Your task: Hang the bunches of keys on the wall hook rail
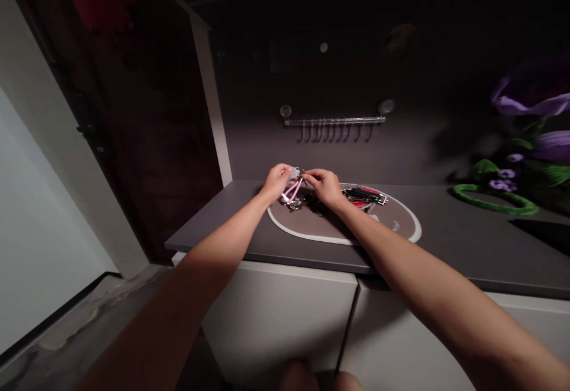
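My left hand (pixel 278 180) is closed on a bunch of keys with a pale, silvery piece at the fingertips. From it hangs a pink strap loop (pixel 293 191), with metal keys (pixel 294 204) below. My right hand (pixel 325 184) pinches a small dark metal piece of the same bunch, close to the left fingertips; its exact shape is too small to tell. Both hands are just above a brown oval mat (pixel 307 224) with a white rim. Right of my right hand, a pile of black and red straps with metal buckles (pixel 378 198) lies on the mat, partly hidden by my wrist.
A clear rail with several hooks (pixel 336 122) is fixed to the dark wall behind. Purple flowers in a green ring-shaped base (pixel 494 201) stand on the right of the dark countertop (pixel 445 248). White cabinet doors (pixel 285 302) are below, and a dark door (pixel 146 112) is at left.
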Action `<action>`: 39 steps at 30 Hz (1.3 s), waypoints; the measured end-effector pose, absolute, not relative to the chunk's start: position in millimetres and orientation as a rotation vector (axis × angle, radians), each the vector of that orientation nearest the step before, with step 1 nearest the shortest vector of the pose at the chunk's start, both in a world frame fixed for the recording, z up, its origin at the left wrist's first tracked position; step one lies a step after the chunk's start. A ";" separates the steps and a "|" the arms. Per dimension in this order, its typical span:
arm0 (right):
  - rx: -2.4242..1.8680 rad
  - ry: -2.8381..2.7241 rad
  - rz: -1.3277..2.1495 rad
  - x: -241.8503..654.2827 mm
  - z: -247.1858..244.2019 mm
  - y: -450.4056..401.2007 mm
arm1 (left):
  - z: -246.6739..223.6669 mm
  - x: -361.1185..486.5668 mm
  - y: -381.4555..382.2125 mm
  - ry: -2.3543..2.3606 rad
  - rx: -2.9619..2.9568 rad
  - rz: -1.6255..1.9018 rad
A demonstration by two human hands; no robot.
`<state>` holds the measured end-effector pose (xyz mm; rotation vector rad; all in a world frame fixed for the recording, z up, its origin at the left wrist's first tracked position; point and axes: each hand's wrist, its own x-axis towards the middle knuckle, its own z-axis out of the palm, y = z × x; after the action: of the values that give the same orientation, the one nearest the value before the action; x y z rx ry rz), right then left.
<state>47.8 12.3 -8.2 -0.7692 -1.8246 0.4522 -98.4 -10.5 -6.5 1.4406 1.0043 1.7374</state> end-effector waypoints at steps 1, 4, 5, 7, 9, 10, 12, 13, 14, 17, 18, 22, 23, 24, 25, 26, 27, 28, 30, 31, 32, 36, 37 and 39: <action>-0.765 -1.807 0.452 48.1 -7.7 12.4 | -6.6 -98.7 -10.0 0.990 1.430 1.738; -0.741 -1.765 0.397 49.2 -5.1 11.8 | -6.7 -99.5 -8.6 0.979 1.412 1.735; -0.730 -1.754 0.371 49.4 -4.1 11.4 | -6.8 -99.6 -8.4 0.979 1.409 1.729; -0.707 -1.739 0.335 49.5 -2.2 11.1 | -7.3 -99.4 -8.3 0.975 1.409 1.712; -0.691 -1.730 0.334 48.8 -1.0 11.6 | -8.2 -98.8 -8.5 0.972 1.431 1.690; -0.687 -1.726 0.347 48.1 -0.5 12.1 | -8.7 -98.5 -8.8 0.977 1.447 1.678; -0.683 -1.721 0.383 46.5 0.3 13.2 | -9.3 -97.6 -9.7 0.990 1.483 1.650; -0.682 -1.716 0.405 45.5 0.9 13.5 | -9.4 -97.2 -10.3 0.995 1.498 1.638; -0.681 -1.709 0.432 44.6 1.9 13.6 | -9.2 -96.7 -11.1 0.998 1.515 1.626; -0.682 -1.658 0.520 42.1 7.4 11.9 | -8.5 -95.7 -13.4 1.020 1.589 1.590; -0.687 -1.638 0.555 41.4 10.0 10.9 | -8.5 -95.5 -13.9 1.039 1.613 1.579; -0.714 -1.572 0.673 39.3 22.1 11.1 | -11.3 -96.2 -13.1 1.149 1.684 1.552; -0.709 -1.552 0.694 38.7 25.0 13.0 | -12.5 -96.8 -12.4 1.182 1.703 1.554; -0.699 -1.529 0.713 38.0 27.6 15.6 | -13.7 -97.4 -11.6 1.212 1.726 1.560; -0.684 -1.503 0.733 37.0 30.3 18.7 | -14.8 -98.1 -10.9 1.243 1.752 1.568; -0.672 -1.477 0.755 35.8 32.9 22.2 | -15.8 -98.8 -10.3 1.276 1.781 1.578; -0.667 -1.448 0.785 34.3 35.6 25.7 | -16.5 -99.5 -9.9 1.309 1.817 1.588; -0.669 -1.417 0.822 32.5 38.6 29.1 | -17.0 -100.1 -9.7 1.345 1.858 1.595; -0.684 -1.356 0.898 28.3 45.1 35.0 | -17.5 -101.1 -10.1 1.417 1.945 1.601; -0.690 -1.329 0.933 25.9 48.7 37.5 | -17.5 -101.5 -10.4 1.450 1.985 1.598; -0.693 -1.304 0.965 23.2 52.4 39.8 | -17.6 -101.8 -10.7 1.480 2.017 1.593; -0.698 -1.206 1.081 11.5 66.6 48.7 | -17.9 -102.8 -10.8 1.561 2.076 1.568; -0.704 -1.174 1.099 8.4 69.6 51.2 | -18.0 -103.0 -10.6 1.570 2.082 1.563; -0.717 -1.116 1.111 2.3 74.8 56.2 | -18.2 -103.2 -10.1 1.581 2.090 1.556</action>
<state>2.3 56.2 74.8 -0.7169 -1.1160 1.1111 -103.2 -10.1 -18.2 2.0900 1.5806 1.5563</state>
